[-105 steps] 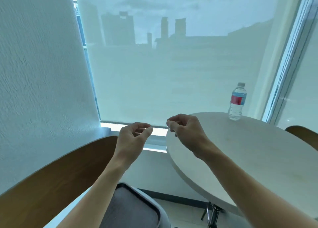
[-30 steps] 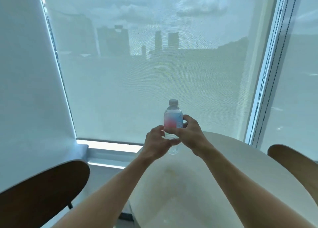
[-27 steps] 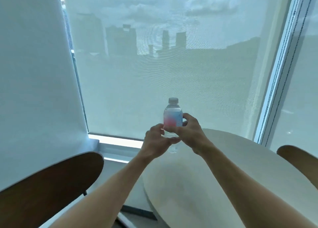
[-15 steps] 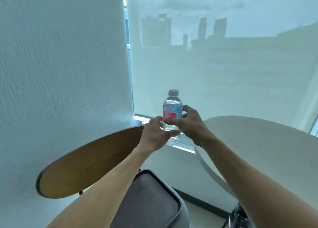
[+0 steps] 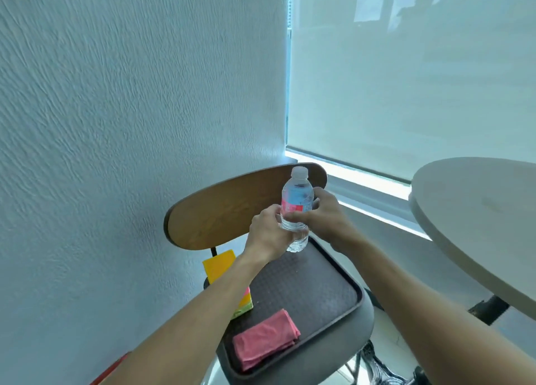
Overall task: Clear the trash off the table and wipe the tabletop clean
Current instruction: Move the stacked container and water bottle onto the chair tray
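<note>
1. Water bottle [image 5: 296, 210]: upright, long axis vertical, held above the far end of the dark tray [image 5: 327, 294] on the chair, well apart from the worktop [image 5: 478, 210].
2. Left hand [image 5: 268, 236] and right hand [image 5: 324, 219]: fingers curled round the bottle's middle, equally near.
3. Base appears just clear of the tray, though contact cannot be ruled out.
4. Open tray room lies beneath the bottle; pink cloth [image 5: 265, 339] and yellow carton [image 5: 222, 268] lie nearer the person.

No legible text anywhere. Red-and-blue label on the water bottle [image 5: 296, 207] (gripped by both hands) too blurred to read; yellow carton [image 5: 220, 268] beside the tray showed no readable print or brand.
</note>
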Tool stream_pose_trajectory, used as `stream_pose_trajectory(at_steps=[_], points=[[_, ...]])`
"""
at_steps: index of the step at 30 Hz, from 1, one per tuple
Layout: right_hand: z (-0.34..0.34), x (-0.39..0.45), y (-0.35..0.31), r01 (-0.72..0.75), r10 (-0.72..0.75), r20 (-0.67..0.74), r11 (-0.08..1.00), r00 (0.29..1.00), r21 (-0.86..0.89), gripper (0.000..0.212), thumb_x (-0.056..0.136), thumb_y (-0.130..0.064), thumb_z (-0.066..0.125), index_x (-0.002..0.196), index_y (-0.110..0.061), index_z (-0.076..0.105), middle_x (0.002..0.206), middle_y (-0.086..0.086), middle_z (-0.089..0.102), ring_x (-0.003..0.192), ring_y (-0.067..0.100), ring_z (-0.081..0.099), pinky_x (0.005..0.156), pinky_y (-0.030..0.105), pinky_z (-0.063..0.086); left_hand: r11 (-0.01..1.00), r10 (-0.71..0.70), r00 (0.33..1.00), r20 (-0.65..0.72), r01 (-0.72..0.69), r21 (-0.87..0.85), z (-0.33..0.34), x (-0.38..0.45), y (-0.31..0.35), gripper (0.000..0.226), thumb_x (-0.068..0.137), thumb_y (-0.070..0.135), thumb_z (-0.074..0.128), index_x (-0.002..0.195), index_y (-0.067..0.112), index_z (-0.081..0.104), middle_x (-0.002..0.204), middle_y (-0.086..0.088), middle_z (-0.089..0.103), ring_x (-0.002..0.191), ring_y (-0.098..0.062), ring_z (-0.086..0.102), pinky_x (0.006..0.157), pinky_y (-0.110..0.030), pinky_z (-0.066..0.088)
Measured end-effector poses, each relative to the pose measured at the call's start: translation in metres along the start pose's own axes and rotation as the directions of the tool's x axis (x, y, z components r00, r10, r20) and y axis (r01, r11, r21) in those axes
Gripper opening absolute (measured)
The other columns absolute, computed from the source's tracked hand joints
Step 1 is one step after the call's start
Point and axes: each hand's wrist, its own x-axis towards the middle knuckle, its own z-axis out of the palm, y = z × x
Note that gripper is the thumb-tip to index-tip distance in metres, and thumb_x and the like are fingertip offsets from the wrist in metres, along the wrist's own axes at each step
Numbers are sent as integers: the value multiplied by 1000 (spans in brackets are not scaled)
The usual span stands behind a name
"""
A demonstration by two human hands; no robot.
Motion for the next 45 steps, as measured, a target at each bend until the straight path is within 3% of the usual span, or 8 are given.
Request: stream_pose_trajectory(at_steps=[5,12,16,26,30,39,42,45], points=[[30,13,44,-35,37,78,999,996,-24,55,72,-16,86,118,-15,55,104,1,66,93,13,68,80,25,56,994,-112,994,-13,112,1,16,-3,-43,44,64,33,86,101,24,65,89,10,69,82,-13,67,74,-34,57],[56,37,108,-114,127,176,990,976,-83,48,66,-16,86,106,-20,60,96,1,69,88,13,69,74,27,58,967,-252,965,-74,254,29,52,5,-100,44,67,31,83,104,18,63,95,5,70,79,-13,64,55,-16,41],[69,48,144,-129,155,239,984,959,-120,48,67,-10,81,108,-21,61,96,-4,70,84,5,66,58,9,47,943,-315,942,-119,324,70,79,8,-133,39,71,30,76,106,21,63,98,4,71,88,-17,67,65,-25,50],[99,75,208,-180,221,331,972,917,-151,51,71,-10,77,116,-21,57,102,-5,68,88,2,64,65,11,48,852,-514,824,-240,522,-34,123,20,-178,33,84,12,66,116,14,55,109,-3,65,93,-15,61,69,-21,45],[103,83,220,-178,225,352,971,908,-160,54,69,-8,77,116,-22,56,104,-3,68,92,7,65,69,15,50,837,-539,805,-246,546,-48,129,22,-185,42,83,8,68,122,13,53,111,-1,61,91,-8,53,64,-9,37],[98,71,242,-240,292,431,955,854,-171,75,69,-11,83,134,-25,48,108,-14,63,98,-2,60,74,11,45,808,-581,775,-250,586,-62,142,-1,-188,45,81,6,64,122,20,52,116,-1,62,109,-21,59,87,-32,53],[102,55,259,-290,355,373,931,857,-220,72,74,-15,81,137,-26,47,111,-10,62,111,13,59,88,25,50,756,-641,743,-192,654,6,140,-30,-199,51,89,16,63,138,15,50,137,-4,55,125,-22,52,103,-36,45],[107,52,265,-308,369,300,923,880,-232,63,82,-22,78,138,-25,50,117,1,62,104,16,60,85,24,46,740,-625,753,-204,655,150,121,-58,-214,38,90,23,62,128,20,61,132,1,59,116,-17,59,100,-33,47]])
